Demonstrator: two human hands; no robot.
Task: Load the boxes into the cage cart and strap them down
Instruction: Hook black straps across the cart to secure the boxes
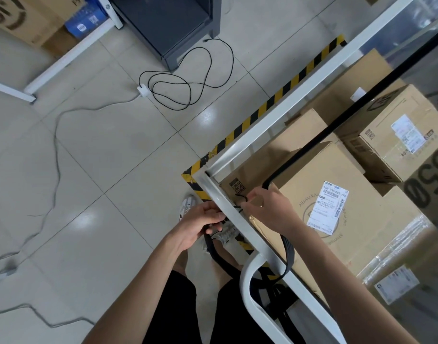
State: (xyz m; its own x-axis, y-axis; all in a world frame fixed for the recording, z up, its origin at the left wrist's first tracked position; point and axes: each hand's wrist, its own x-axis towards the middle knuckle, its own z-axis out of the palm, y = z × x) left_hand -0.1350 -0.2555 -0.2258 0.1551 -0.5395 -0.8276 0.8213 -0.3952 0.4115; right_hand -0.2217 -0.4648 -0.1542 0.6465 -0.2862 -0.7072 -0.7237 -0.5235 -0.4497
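Tiled floor; at the loaded cage cart [240, 220] corner, left hand [200, 223] grips the black strap [214, 249], right hand [267, 209] fingers pinch its hook [241, 196] to anchor it.

We see the white metal-framed cage cart [240, 220] on the right, with brown cardboard boxes [337, 219] packed inside it side by side. A black flat strap [309, 147] runs across the top of the boxes toward the cart's near corner. Left of the cart, on the pale tiled floor [101, 157], lies a looped black cable [188, 78], and behind it stands a dark grey cabinet [168, 23].
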